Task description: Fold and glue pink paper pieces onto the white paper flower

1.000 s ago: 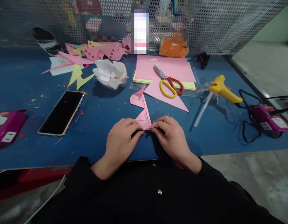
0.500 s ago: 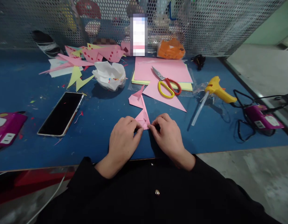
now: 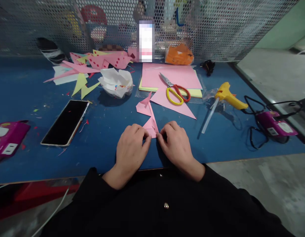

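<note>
A folded piece of pink paper [image 3: 150, 122] lies on the blue table between my hands, its narrow pointed end turned away from me. My left hand [image 3: 132, 144] pinches its lower left edge between thumb and curled fingers. At the lower right corner, my right hand [image 3: 175, 141] grips the same paper with thumb and forefinger. Just beyond it are a pink paper triangle [image 3: 172, 104] and scissors [image 3: 175, 90] with one yellow and one red handle, resting on a stack of coloured paper [image 3: 147, 74].
A phone [image 3: 65, 123] and a purple power strip [image 3: 10, 138] lie at left. Behind them are a white paper-lined bowl [image 3: 116, 82] and folded paper shapes [image 3: 108, 61]. On the right sit a yellow glue gun [image 3: 228, 95] and another purple socket block [image 3: 275, 123] with black cable.
The view has shifted slightly, so everything sits a little lower in the picture. Both hands keep their hold on the pink paper's near edge, with hardly any movement.
</note>
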### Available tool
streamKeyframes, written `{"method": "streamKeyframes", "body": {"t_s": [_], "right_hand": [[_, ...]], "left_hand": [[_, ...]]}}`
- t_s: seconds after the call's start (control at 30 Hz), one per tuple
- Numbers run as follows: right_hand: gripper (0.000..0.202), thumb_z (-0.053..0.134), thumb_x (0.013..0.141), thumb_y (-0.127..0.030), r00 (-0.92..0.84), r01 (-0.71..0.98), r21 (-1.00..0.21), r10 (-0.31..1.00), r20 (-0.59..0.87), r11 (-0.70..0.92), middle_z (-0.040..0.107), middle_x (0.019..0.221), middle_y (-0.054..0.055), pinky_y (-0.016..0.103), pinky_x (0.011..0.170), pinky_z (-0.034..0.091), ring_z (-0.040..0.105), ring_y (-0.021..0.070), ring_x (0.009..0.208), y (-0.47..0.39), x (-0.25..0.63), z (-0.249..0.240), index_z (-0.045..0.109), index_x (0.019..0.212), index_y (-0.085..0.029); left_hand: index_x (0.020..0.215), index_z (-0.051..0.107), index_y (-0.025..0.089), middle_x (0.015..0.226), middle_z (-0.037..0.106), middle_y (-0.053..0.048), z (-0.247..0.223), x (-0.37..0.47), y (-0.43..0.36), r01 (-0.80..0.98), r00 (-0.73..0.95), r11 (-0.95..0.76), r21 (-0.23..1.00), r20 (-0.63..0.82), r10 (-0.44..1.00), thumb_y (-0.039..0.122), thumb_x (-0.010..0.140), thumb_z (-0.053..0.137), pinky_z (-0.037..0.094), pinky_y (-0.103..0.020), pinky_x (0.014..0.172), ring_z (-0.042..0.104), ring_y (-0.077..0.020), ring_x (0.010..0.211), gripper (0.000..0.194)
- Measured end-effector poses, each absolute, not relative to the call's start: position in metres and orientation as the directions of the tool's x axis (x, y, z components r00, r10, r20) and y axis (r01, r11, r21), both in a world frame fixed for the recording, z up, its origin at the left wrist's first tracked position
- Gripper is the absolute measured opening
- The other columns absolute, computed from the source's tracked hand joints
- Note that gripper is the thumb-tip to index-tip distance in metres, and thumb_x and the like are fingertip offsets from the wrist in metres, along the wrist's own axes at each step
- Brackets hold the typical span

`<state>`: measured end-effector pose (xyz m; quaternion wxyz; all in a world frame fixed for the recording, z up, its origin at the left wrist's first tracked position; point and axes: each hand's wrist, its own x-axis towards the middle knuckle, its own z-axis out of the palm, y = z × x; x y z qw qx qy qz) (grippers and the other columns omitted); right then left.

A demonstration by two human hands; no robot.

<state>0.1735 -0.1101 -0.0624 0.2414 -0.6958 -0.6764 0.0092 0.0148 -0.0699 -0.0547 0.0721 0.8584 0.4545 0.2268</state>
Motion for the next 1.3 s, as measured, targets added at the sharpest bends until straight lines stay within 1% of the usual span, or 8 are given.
{"method": "streamKeyframes", "body": {"t_s": [0.13,0.2,0.37,0.6,0.73,0.87,1.03,1.3], "right_hand": [[0.015,0.053,0.093,-0.025,0.083,0.935,-0.354,0.948,0.307,0.033,0.062,0.087,0.008,0.035,0.067,0.037,0.057,0.0215,0.078,-0.11,0.174,-0.064,0.059,0.082,-0.018],[0.012,0.053,0.093,-0.025,0.083,0.93,-0.365,0.947,0.309,0.038,0.063,0.088,0.008,0.036,0.067,0.037,0.058,0.022,0.079,-0.11,0.174,-0.064,0.059,0.085,-0.018],[0.009,0.049,0.094,-0.022,0.093,0.919,-0.392,0.946,0.312,0.039,0.063,0.091,0.009,0.036,0.068,0.038,0.058,0.0232,0.081,-0.11,0.174,-0.065,0.057,0.093,-0.018],[0.004,0.053,0.091,-0.018,0.112,0.864,-0.502,0.955,0.273,0.043,0.064,0.093,0.008,0.037,0.071,0.044,0.06,0.0219,0.081,-0.11,0.18,-0.066,0.055,0.094,-0.018],[0.022,0.048,0.095,-0.018,0.049,0.802,-0.577,0.945,0.323,0.155,0.069,0.11,0.012,0.041,0.082,0.051,0.066,0.0231,0.095,-0.117,0.185,-0.063,0.055,0.116,-0.018],[0.046,0.041,0.095,-0.015,-0.198,0.82,-0.464,0.926,0.321,0.337,0.061,0.137,0.017,0.051,0.106,0.046,0.055,0.0272,0.13,-0.127,0.185,-0.061,0.045,0.141,-0.012],[0.054,0.039,0.09,-0.013,-0.295,0.845,-0.39,0.927,0.23,0.365,0.056,0.144,0.022,0.054,0.114,0.04,0.046,0.0292,0.14,-0.129,0.19,-0.059,0.044,0.143,-0.003],[0.06,0.038,0.084,-0.008,-0.35,0.771,-0.491,0.914,0.205,0.406,0.056,0.144,0.02,0.054,0.113,0.042,0.048,0.0243,0.139,-0.121,0.21,-0.057,0.045,0.143,-0.007]], "left_hand": [[0.084,0.062,0.018,0.086,0.065,-0.006,-0.054,0.015,-0.072,0.75,0.485,-0.593,0.293,0.365,0.795,0.023,0.093,0.059,0.044,-0.036,0.069,0.056,-0.023,0.081,0.012],[0.093,0.065,0.017,0.094,0.069,-0.007,-0.054,0.015,-0.072,0.71,0.523,-0.651,0.268,0.418,0.743,0.021,0.095,0.056,0.046,-0.037,0.073,0.058,-0.0233,0.086,0.009],[0.12,0.064,0.015,0.115,0.073,-0.008,-0.057,0.015,-0.072,0.553,0.708,-0.824,0.127,0.449,0.545,0.012,0.095,0.051,0.049,-0.039,0.078,0.061,-0.026,0.1,0.028],[0.123,0.064,0.009,0.12,0.071,-0.01,-0.057,0.013,-0.077,0.536,0.754,-0.84,0.084,0.399,0.521,0.018,0.096,0.051,0.046,-0.042,0.091,0.059,-0.0271,0.112,0.031],[0.126,0.062,0.008,0.123,0.07,-0.012,-0.057,0.013,-0.079,0.543,0.77,-0.838,0.053,0.367,0.522,0.022,0.096,0.051,0.045,-0.044,0.092,0.059,-0.029,0.114,0.035],[0.125,0.062,0.006,0.123,0.07,-0.014,-0.058,0.012,-0.081,0.551,0.77,-0.834,0.032,0.366,0.523,0.023,0.097,0.048,0.044,-0.045,0.094,0.059,-0.03,0.115,0.036],[0.127,0.061,0.005,0.125,0.069,-0.015,-0.058,0.01,-0.083,0.559,0.76,-0.829,0.023,0.384,0.524,0.024,0.097,0.049,0.043,-0.044,0.094,0.059,-0.0295,0.115,0.038],[0.126,0.062,0.006,0.124,0.07,-0.013,-0.056,0.01,-0.088,0.501,0.8,-0.865,0.009,0.376,0.467,0.029,0.099,0.049,0.044,-0.044,0.092,0.06,-0.0299,0.113,0.038]]}}
